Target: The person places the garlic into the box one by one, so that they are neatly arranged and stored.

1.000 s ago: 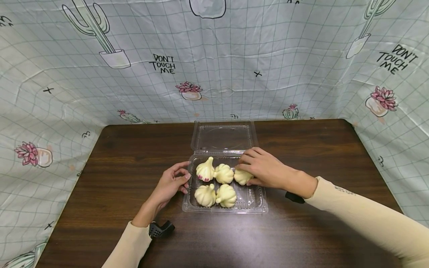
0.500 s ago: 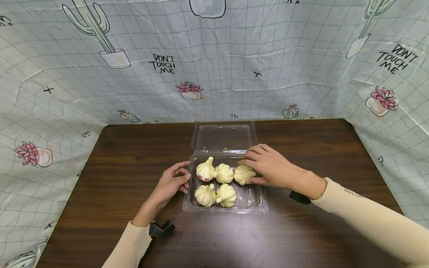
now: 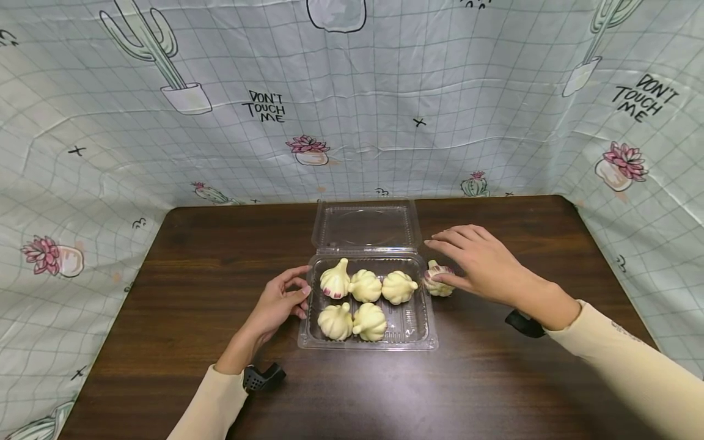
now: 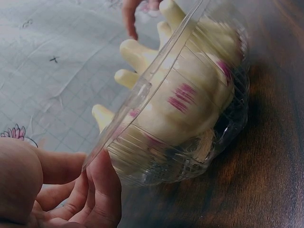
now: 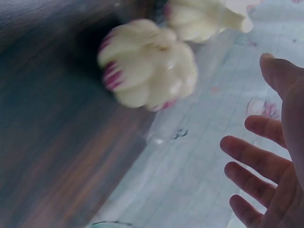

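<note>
A clear plastic clamshell container (image 3: 368,346) lies with its lid back. Several cream garlic bulbs sit in it: three in the far row, two in the near row. The rightmost far bulb (image 3: 397,288) points its stem right. My left hand (image 3: 279,304) pinches the container's left rim between thumb and fingers, as the left wrist view shows. Just right of the container, another garlic bulb (image 5: 147,66) with purple streaks rests on the table. Over that bulb, partly covering it in the head view, my right hand (image 3: 484,264) is spread with nothing in its grasp.
The hinged lid (image 3: 365,225) lies on the dark wooden table (image 3: 231,244) toward its back edge. A patterned cloth (image 3: 363,110) hangs behind the table and along both sides.
My right hand has let go of the far right bulb in the container and moved right. The bulb on the table, previously covered by that hand, now shows. My left hand keeps its place.
</note>
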Demonstrator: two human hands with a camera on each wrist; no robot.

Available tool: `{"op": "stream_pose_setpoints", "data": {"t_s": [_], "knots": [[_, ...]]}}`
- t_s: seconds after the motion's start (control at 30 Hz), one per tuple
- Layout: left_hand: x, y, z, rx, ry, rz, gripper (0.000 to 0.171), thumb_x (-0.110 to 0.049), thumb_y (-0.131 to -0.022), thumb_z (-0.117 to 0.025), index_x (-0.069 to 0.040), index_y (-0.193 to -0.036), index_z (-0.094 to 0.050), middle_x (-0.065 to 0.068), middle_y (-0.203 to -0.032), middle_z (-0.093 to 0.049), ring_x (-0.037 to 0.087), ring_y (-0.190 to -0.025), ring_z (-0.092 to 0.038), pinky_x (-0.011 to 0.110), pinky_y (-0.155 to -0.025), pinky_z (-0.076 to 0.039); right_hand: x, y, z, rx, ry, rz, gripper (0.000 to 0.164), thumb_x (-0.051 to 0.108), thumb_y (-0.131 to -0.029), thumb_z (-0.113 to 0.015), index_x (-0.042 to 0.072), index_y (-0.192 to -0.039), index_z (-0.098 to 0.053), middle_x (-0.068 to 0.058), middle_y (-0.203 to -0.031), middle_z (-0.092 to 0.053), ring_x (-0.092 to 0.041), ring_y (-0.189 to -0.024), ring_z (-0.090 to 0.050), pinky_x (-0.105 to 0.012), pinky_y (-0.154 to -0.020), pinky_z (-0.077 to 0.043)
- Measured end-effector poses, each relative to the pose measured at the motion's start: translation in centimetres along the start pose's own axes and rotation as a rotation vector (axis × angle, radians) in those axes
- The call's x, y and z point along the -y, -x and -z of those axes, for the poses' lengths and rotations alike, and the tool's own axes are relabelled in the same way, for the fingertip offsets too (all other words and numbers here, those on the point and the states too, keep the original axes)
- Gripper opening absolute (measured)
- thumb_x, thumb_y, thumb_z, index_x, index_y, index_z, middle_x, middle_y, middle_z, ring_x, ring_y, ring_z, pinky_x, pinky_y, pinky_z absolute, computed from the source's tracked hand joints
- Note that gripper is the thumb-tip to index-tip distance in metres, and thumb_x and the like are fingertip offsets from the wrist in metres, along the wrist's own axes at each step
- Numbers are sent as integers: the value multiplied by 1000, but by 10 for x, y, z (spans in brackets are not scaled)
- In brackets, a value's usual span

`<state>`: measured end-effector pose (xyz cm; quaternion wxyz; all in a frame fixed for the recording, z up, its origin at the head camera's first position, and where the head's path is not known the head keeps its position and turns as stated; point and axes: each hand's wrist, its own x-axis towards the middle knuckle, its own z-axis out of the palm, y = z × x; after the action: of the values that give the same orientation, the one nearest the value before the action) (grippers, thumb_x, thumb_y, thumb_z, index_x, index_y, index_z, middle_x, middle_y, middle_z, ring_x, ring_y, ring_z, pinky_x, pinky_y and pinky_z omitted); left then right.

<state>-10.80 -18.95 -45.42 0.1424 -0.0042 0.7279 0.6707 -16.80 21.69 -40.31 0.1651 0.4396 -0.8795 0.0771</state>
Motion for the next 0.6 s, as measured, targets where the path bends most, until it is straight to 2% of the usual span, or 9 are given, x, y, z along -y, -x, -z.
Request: {"op": "stream_pose_setpoints", "data": {"t_s": [0.1,0.17,0.6], "knots": [[0,0,0,0,1,-1,50,4,-107,-55,10,-155,-41,6,-104,-56,8,-70,-58,21,-58,-58,-6,9,0,10,5,-27,61,34,-88,-84,5,-139,-67,-13,-131,-68,-39,-121,-61,-58,-103,-49],[0,0,1,0,2,-2,50,4,-107,-55,10,-154,-41,6,-103,-56,8,-69,-59,21,-58,-58,-9,15,-2,19,11,-40,63,31,-86,-86,4,-139,-66,-14,-132,-67,-39,-120,-61,-58,-102,-49],[-1,0,0,3,6,6,50,4,-107,-55,10,-155,-40,7,-104,-56,8,-70,-59,21,-59,-58,-19,37,-16,64,22,-92,72,37,-82,-91,3,-140,-66,-15,-131,-68,-40,-117,-63,-59,-100,-51]]}}
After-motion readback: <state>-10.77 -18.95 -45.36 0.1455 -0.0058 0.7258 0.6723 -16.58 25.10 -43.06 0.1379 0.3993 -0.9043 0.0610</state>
